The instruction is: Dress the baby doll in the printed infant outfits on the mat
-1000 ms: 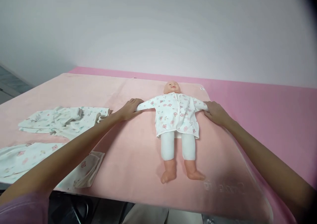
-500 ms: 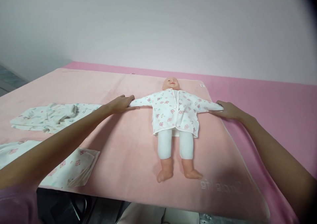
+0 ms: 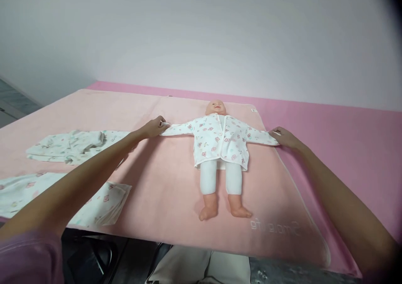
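Note:
A baby doll [image 3: 216,107] lies face up, its bare feet toward me. It wears a white jacket [image 3: 234,143] with small pink prints, and its legs are white down to the ankles. Both sleeves stretch straight out to the sides. The fingers of my left hand [image 3: 154,127] pinch the end of the sleeve on the left. At the other side, my right hand [image 3: 282,137] grips the opposite sleeve's end. The jacket's front edges meet near the middle of the chest.
Folded printed clothes [image 3: 70,145] lie at the left on the pale pink mat [image 3: 166,204], with another folded printed garment [image 3: 106,200] nearer the front edge. A brighter pink cover [image 3: 339,150] shows beyond the mat. A wall [image 3: 220,37] rises behind.
The view has shifted slightly. My left hand's fingers have curled closer around the sleeve end, and my right hand has moved a little inward on its sleeve.

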Motion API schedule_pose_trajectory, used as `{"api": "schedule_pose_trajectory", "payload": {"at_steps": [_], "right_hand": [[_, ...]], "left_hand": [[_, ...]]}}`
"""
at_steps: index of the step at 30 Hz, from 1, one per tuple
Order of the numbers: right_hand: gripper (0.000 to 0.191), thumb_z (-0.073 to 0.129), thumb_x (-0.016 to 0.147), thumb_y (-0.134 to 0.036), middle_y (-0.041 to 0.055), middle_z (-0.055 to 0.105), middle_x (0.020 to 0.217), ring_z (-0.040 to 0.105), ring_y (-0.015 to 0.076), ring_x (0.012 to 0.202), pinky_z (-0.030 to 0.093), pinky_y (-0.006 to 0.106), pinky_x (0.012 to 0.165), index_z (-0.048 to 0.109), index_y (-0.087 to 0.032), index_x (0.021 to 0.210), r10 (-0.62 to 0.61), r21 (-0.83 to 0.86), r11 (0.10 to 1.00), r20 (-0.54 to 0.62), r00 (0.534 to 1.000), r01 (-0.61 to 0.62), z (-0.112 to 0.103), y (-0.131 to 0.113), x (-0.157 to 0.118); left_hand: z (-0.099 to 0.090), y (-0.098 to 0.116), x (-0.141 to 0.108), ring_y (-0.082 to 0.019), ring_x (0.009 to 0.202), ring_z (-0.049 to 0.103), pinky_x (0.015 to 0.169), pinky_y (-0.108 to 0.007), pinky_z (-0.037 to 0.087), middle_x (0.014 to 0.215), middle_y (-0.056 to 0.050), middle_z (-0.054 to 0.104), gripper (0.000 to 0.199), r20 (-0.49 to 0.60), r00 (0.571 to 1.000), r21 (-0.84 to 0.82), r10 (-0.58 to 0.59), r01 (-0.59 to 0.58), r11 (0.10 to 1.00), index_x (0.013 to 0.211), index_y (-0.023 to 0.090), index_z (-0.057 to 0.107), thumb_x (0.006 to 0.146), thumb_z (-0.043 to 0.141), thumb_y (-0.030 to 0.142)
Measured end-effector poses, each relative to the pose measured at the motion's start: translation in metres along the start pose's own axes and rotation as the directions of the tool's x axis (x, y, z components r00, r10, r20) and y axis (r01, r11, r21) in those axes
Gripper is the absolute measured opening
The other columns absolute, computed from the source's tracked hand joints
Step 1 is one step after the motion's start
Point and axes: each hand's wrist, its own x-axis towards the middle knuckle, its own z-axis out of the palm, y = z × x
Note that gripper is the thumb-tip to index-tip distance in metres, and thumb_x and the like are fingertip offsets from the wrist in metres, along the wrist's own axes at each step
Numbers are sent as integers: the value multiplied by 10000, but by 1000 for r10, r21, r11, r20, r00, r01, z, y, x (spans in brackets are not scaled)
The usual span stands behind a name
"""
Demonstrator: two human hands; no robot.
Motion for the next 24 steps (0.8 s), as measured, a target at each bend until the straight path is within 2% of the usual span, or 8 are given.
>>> {"api": "schedule_pose_trajectory", "payload": {"at_steps": [3, 5, 8, 10, 13, 16, 19, 24], "right_hand": [[256, 621, 905, -440, 170, 685, 1150, 599, 375, 1153, 466, 545, 1010, 631, -215, 1026, -84, -98, 994, -331, 940, 54, 10, -26, -24], [287, 614, 937, -468, 164, 656, 1215, 573, 375, 1184, 457, 557, 1025, 620, -232, 1100, -283, -106, 959, -446, 849, 264, 19, -55, -58], [283, 627, 980, -508, 114, 646, 1203, 599, 313, 1058, 511, 488, 915, 592, -277, 1140, -523, 39, 835, -249, 815, 549, 38, -102, -119], [292, 681, 961, -510, 98, 640, 1169, 586, 320, 1070, 502, 499, 924, 580, -293, 1127, -609, 40, 785, -135, 781, 619, 53, -124, -150], [367, 772, 884, -486, 103, 617, 1127, 571, 347, 1054, 492, 506, 876, 552, -284, 1098, -623, -38, 781, -119, 774, 623, 76, -138, -171], [230, 701, 911, -332, 99, 608, 1059, 570, 336, 996, 467, 487, 848, 526, -264, 1044, -636, -128, 772, -147, 758, 623, 92, -139, -172], [49, 537, 994, -218, 90, 622, 998, 571, 311, 940, 432, 468, 833, 511, -256, 1015, -673, -180, 738, -116, 731, 651, 94, -137, -175], [156, 415, 1107, -317, 76, 665, 965, 583, 291, 893, 398, 474, 859, 528, -266, 1012, -720, -213, 685, -48, 692, 697, 84, -130, -192]], "left_hand": [[4, 19, -10, -326, 967, 637, 891, -453, 486, 1007, -136, 707, 337, -133, 991, 157, 8, 13, 988, 1010, 205, 579, 885, 657, 509], [10, 42, -33, -347, 1122, 603, 1006, -512, 469, 1203, -172, 681, 330, -241, 962, 187, 130, -85, 979, 1089, 192, 591, 959, 577, 494], [30, 86, -90, -301, 1120, 595, 997, -475, 500, 1271, -135, 644, 413, -149, 890, 83, 431, -423, 902, 1207, 213, 581, 996, 557, 567], [48, 112, -130, -298, 1094, 593, 961, -468, 514, 1242, -125, 633, 497, -49, 806, 39, 590, -589, 807, 1232, 220, 546, 951, 638, 619], [75, 135, -169, -296, 1016, 589, 881, -470, 513, 1158, -110, 627, 433, -2, 774, 92, 633, -630, 771, 1201, 224, 521, 971, 635, 573], [93, 137, -175, -283, 941, 587, 805, -445, 487, 1106, -106, 638, 225, -17, 764, 202, 645, -629, 751, 1139, 222, 534, 1046, 535, 427], [98, 125, -167, -270, 908, 598, 788, -424, 460, 1071, -116, 665, 219, 3, 676, 283, 737, -708, 647, 1115, 207, 573, 1110, 371, 291], [86, 97, -171, -259, 863, 606, 748, -407, 427, 969, -110, 688, 281, 38, 563, 293, 826, -797, 529, 1047, 213, 636, 1109, 363, 243]]}}
